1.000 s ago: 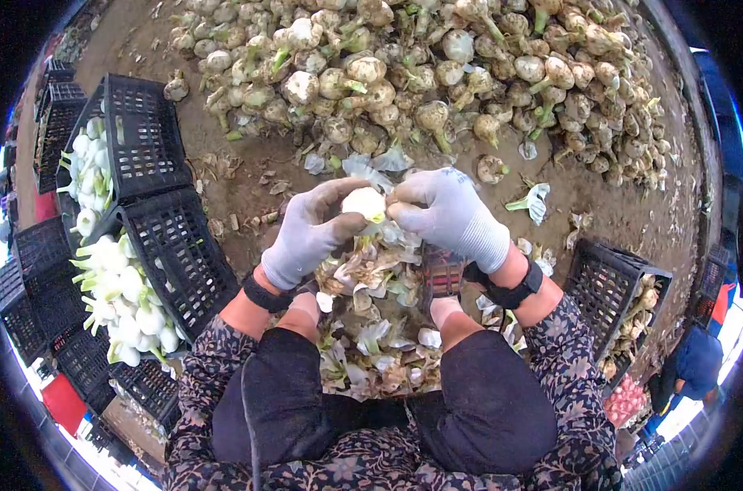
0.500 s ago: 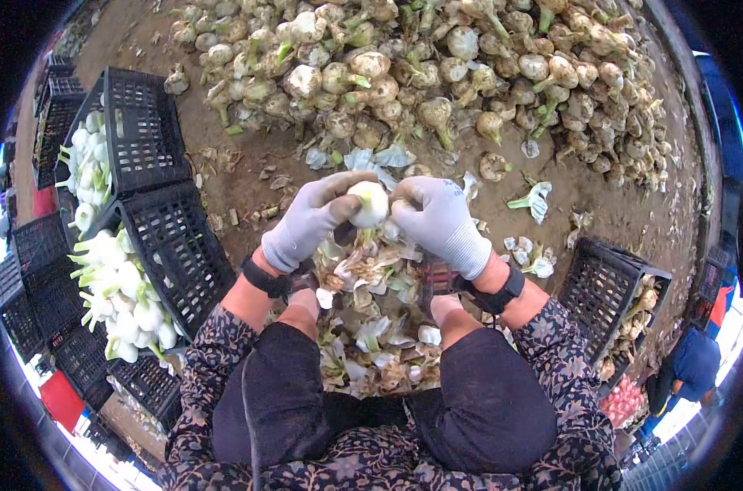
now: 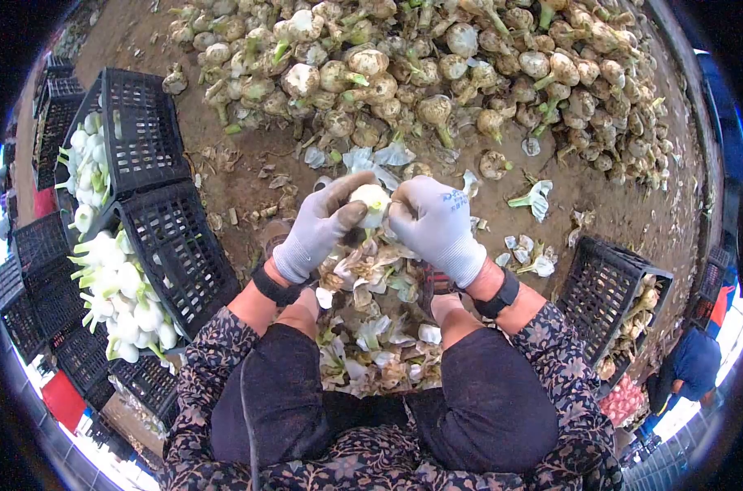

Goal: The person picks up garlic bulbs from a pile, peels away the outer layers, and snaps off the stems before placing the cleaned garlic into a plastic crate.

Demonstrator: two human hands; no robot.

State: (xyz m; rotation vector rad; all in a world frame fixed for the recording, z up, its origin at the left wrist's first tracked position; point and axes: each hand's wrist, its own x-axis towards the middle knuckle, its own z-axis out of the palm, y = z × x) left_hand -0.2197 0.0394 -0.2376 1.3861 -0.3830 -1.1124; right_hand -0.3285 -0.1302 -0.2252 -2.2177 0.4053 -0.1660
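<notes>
My left hand (image 3: 320,227), in a pale glove with soiled fingertips, is closed around a peeled white onion (image 3: 371,203). A greenish spot shows on the side of the bulb facing me. My right hand (image 3: 438,222), gloved the same way, is curled with thumb and fingers together against the onion's right side. Whatever its fingers hold, if anything, is hidden. Beneath both hands, loose onion skins (image 3: 363,274) lie on the dirt between my feet.
A big heap of unpeeled, soil-covered onions (image 3: 388,82) spreads ahead. On the left, black crates (image 3: 179,254) stand beside peeled white onions (image 3: 126,295). At right is another black crate (image 3: 604,286) with unpeeled onions. A person in dark blue (image 3: 696,364) is at the far right.
The onion has tilted in my left hand, so its greenish spot faces me more. My right hand has turned slightly, showing the blue print on its back. Both hands stay close together.
</notes>
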